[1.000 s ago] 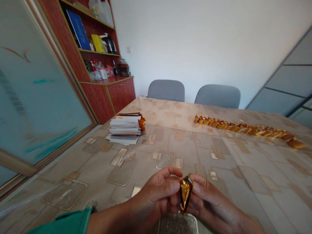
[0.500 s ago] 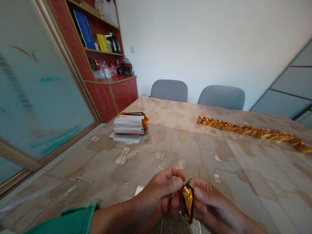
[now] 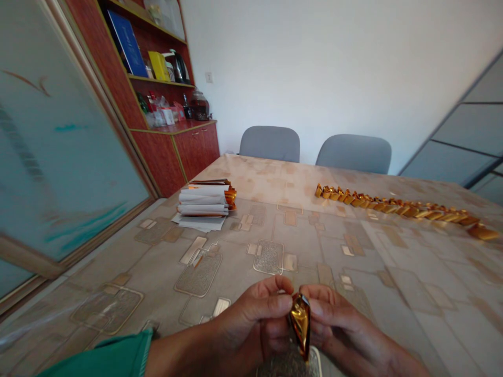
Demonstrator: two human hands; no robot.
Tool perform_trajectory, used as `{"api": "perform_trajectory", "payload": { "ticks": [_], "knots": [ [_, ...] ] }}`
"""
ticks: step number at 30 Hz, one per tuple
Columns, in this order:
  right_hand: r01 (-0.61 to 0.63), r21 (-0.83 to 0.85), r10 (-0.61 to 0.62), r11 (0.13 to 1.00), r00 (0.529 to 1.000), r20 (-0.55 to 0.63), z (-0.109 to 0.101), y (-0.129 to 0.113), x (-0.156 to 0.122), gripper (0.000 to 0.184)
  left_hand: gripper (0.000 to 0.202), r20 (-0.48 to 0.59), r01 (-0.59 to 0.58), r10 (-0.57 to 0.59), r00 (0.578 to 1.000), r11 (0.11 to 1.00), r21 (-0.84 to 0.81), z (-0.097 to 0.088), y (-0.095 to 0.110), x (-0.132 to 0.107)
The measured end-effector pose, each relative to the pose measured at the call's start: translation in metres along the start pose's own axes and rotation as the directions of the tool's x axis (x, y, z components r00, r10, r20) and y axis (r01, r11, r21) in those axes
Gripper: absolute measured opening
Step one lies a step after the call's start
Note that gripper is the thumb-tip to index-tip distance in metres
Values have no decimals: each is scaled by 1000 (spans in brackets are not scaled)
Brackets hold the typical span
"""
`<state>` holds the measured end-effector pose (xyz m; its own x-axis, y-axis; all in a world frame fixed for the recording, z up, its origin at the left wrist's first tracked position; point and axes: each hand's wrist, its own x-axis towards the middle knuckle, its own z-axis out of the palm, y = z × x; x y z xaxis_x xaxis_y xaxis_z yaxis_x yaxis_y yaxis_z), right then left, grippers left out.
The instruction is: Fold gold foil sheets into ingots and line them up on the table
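A folded piece of shiny gold foil paper is pinched between both hands above the near part of the table. My left hand grips its upper left edge with thumb and fingers, the green sleeve showing behind the wrist. On the other side my right hand has thumb and fingers closed on the upper right edge. The foil narrows to a point at the bottom, and its far side is hidden.
A stack of white-backed foil sheets lies at the table's left. A long row of folded gold foil pieces runs along the right. Two grey chairs stand behind the patterned table; a red cabinet is at back left.
The view has shifted slightly. Both hands still hold the gold foil piece, and my left thumb now presses closer against its top edge.
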<state>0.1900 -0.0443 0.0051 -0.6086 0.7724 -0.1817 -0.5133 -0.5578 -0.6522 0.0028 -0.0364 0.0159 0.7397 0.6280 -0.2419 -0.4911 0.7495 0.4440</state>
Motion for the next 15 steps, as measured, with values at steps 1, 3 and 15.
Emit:
{"api": "perform_trajectory", "payload": {
  "ticks": [1,3,15],
  "knots": [
    [1,-8,-1,1000,1000,-16,0,1,0,19,33,-26,-5,6,1000,1000,20,0,-1,0],
    [12,-12,-12,1000,1000,-20,0,1,0,19,34,-86,-22,27,996,998,57,-2,-2,0],
    [31,58,-32,998,999,12,6,5,1,22,33,-8,-9,9,1000,1000,-14,-3,-5,2]
  ]
}}
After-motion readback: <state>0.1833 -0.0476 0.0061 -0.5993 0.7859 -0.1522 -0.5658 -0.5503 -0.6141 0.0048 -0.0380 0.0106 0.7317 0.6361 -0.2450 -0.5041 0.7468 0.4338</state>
